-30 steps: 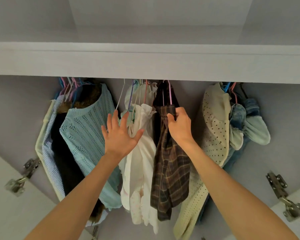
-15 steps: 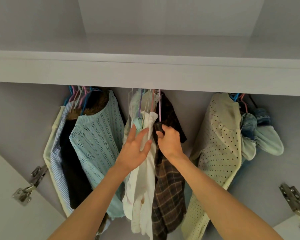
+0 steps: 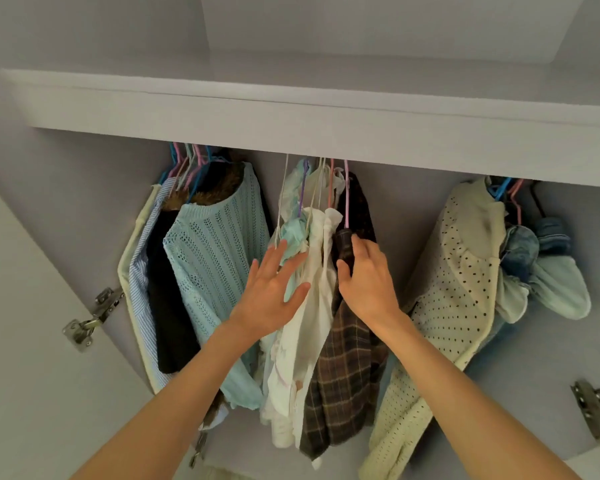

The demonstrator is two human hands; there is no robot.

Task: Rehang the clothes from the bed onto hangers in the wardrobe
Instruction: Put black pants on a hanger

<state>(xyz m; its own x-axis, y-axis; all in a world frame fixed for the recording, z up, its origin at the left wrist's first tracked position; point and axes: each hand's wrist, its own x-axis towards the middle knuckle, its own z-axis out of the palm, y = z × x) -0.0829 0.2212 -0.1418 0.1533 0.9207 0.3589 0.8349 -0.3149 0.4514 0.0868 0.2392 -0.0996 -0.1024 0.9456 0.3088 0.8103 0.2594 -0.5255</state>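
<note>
A brown plaid shirt hangs on a pink hanger in the middle of the wardrobe. My right hand holds its dark shoulder between thumb and fingers, just under the hanger. My left hand is open with spread fingers and touches the white garment and the mint fabric hanging left of the plaid shirt. The rail is hidden behind the white shelf front.
A pale blue knit sweater, a black garment and a striped shirt hang at the left. A cream dotted cardigan and denim pieces hang at the right. Metal hinges sit on both open doors.
My right hand slid the plaid shirt on its hanger leftward against the white garments. My left hand moved right onto those garments. The view shifted, so the clothes sit lower in frame.
</note>
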